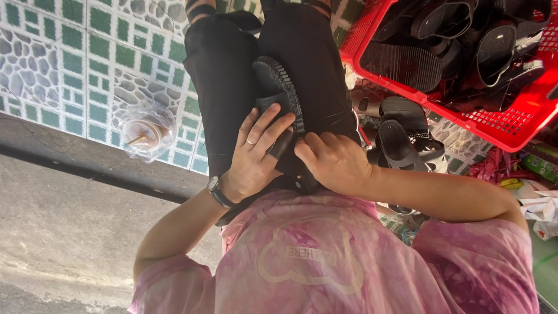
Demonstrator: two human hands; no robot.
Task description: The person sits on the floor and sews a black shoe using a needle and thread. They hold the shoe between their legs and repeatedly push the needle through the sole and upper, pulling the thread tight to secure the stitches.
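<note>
Black sandal's (279,87) lower end under hands.

— What's being held?

— A black sandal (283,96), rubbery, with a ridged, toothed edge running round its sole.

— How does it sit?

— Lying on the lap, against black trousers, its length running away from the body, rounded end farthest off.

— And its near end?

— Covered. The left hand (256,157) lies spread over it, the right hand (331,160) pinches it just beside, at the strap, fingers curled.
</note>
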